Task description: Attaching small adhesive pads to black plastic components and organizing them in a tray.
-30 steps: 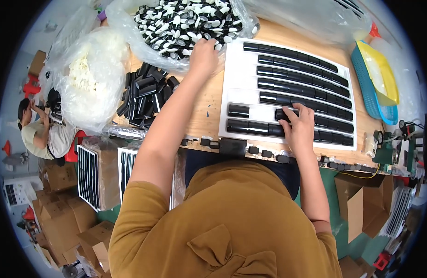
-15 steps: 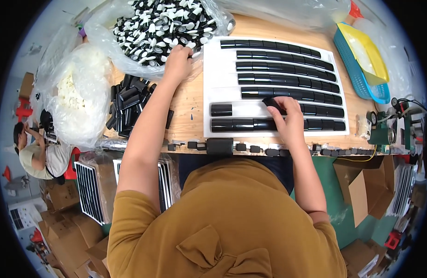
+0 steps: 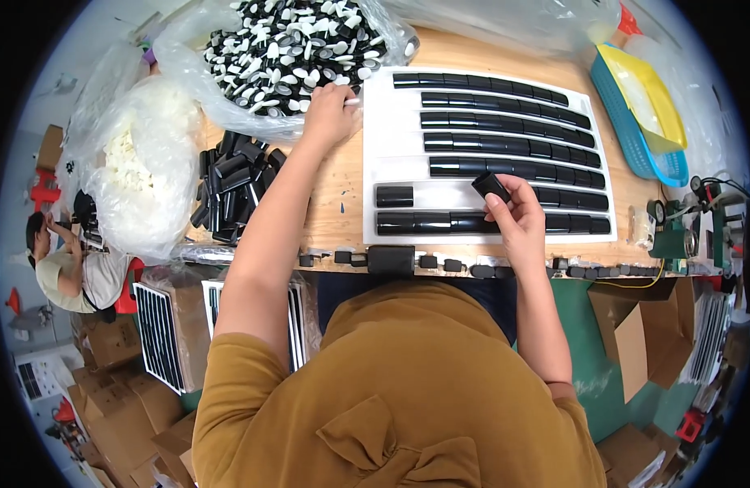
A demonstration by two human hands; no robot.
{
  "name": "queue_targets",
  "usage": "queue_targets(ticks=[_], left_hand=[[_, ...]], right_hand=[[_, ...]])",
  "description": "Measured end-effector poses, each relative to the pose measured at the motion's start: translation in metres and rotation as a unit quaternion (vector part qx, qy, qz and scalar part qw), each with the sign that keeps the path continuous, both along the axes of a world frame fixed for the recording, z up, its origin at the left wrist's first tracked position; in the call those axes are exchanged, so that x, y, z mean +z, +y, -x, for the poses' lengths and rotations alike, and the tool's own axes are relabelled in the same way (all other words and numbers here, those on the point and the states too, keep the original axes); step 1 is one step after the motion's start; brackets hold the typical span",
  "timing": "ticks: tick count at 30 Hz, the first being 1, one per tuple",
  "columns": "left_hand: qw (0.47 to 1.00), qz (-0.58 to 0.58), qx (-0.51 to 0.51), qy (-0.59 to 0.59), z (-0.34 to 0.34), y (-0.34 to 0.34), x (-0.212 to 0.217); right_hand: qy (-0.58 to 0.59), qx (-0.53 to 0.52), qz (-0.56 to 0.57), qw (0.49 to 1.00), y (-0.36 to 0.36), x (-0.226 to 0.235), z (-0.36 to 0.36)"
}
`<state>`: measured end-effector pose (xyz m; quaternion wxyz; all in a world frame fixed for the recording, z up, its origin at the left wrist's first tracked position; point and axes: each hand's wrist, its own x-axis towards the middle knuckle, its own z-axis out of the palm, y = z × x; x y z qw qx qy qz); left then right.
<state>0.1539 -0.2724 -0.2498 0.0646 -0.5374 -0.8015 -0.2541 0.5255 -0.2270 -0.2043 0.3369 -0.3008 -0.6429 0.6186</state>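
Between the thumb and fingers of my right hand (image 3: 517,218) is a short black tube (image 3: 490,187), held tilted above the white tray (image 3: 448,193). Rows of glossy black tubes (image 3: 513,171) lie in the tray; a lone tube (image 3: 394,196) sits at the left of the row with a gap. My left hand (image 3: 329,115) is closed at the near right edge of a clear bag, with a small white-ended piece (image 3: 351,102) at its fingertips. Many black pieces with white oval ends (image 3: 294,57) fill that bag.
Loose black tubes (image 3: 233,183) are heaped left of my left forearm. Beyond them stands a clear bag of cream pieces (image 3: 135,163). A blue basket (image 3: 627,130) with a yellow one (image 3: 647,98) sits at the right. Small black blocks (image 3: 391,260) line the table's front edge.
My left hand has drawn slightly right and nearer, away from the heap in the bag. My right hand has turned, so the black tube it holds shows more fully.
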Motion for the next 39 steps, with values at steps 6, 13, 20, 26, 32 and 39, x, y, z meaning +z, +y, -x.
queue_targets(ticks=[6, 13, 20, 26, 32, 39], left_hand=[[0.989, -0.134, -0.004, -0.068, -0.031, -0.025, 0.037], [0.849, 0.009, -0.143, -0.509, -0.163, -0.081, 0.087], [0.844, -0.014, -0.179, -0.506, -0.188, -0.094, 0.087], [0.868, -0.078, -0.195, -0.451, -0.204, -0.094, 0.080], [0.897, -0.135, -0.147, -0.395, -0.219, -0.095, 0.067], [0.918, -0.206, -0.101, -0.324, -0.232, -0.100, 0.059]], right_hand=[[-0.037, -0.030, 0.014, 0.999, 0.001, 0.011, -0.012], [0.050, 0.049, 0.132, 0.989, -0.011, 0.023, 0.002], [0.016, 0.128, 0.139, 0.982, -0.021, 0.029, 0.003], [0.006, 0.141, 0.189, 0.972, -0.037, 0.036, 0.004], [0.026, 0.123, 0.211, 0.969, -0.046, 0.038, 0.009], [0.025, 0.098, 0.207, 0.973, -0.065, 0.046, 0.016]])
